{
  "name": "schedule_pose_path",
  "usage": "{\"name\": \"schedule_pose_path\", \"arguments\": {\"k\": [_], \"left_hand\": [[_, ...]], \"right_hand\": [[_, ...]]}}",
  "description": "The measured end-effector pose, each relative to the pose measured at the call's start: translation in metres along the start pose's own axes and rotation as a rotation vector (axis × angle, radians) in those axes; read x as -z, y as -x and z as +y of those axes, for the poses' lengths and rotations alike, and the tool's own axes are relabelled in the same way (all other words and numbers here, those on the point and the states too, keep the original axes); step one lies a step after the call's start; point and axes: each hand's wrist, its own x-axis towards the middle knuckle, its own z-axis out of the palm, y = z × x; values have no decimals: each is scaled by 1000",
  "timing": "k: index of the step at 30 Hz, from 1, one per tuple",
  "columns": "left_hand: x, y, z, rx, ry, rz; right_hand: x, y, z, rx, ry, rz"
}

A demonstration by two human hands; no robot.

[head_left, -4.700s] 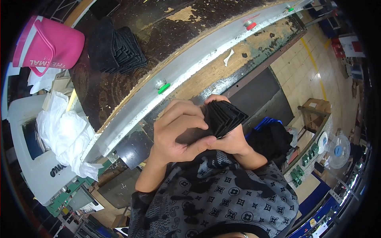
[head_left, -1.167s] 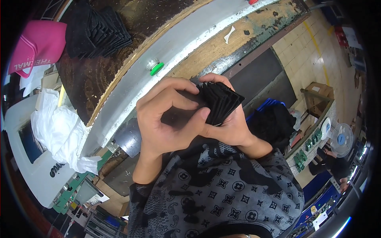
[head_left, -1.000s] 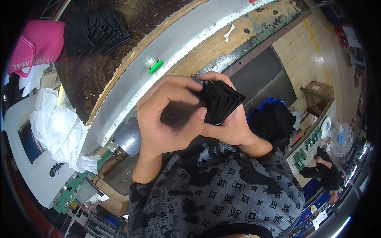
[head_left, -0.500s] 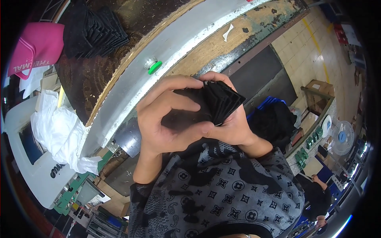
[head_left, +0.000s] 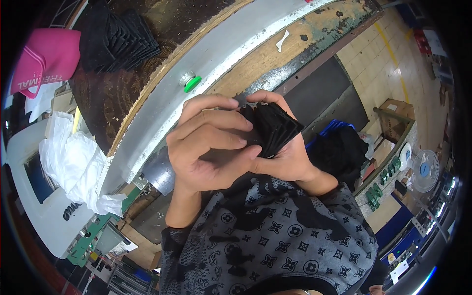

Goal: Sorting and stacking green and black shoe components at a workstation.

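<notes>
A small stack of black, folded-looking cloth pieces (head_left: pixel 278 129) is held up in front of my body, its layered edges facing up and to the right. My right hand (head_left: pixel 295 160) is closed around the stack from below and from the far side. My left hand (head_left: pixel 204 145) curls over the stack's left end, fingertips bent onto it and the thumb near the lower edge. Much of the stack's left part is hidden behind those fingers. On the brown tabletop at the upper left lies a larger pile of similar black pieces (head_left: pixel 118 42).
A grey metal table edge with a green-capped knob (head_left: pixel 192 84) runs before me. Left are a pink bag (head_left: pixel 54 51), white plastic (head_left: pixel 73 162) and a pale machine (head_left: pixel 29 211). A blue crate (head_left: pixel 332 127) with black cloth, a cardboard box (head_left: pixel 396 118) and a fan (head_left: pixel 425 169) stand right.
My left fingers have curled and shifted over the stack, with more fingertips showing. The right hand keeps its hold. A person at the lower right has mostly moved out of view.
</notes>
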Motion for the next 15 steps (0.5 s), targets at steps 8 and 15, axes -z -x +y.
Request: {"name": "schedule_pose_path", "arguments": {"k": [8, 15], "left_hand": [[5, -10, 12, 65, -135, -116], [6, -8, 7, 11, -141, -149]], "right_hand": [[-2, 1, -2, 52, 66, 0], [1, 2, 0, 49, 80, -9]]}}
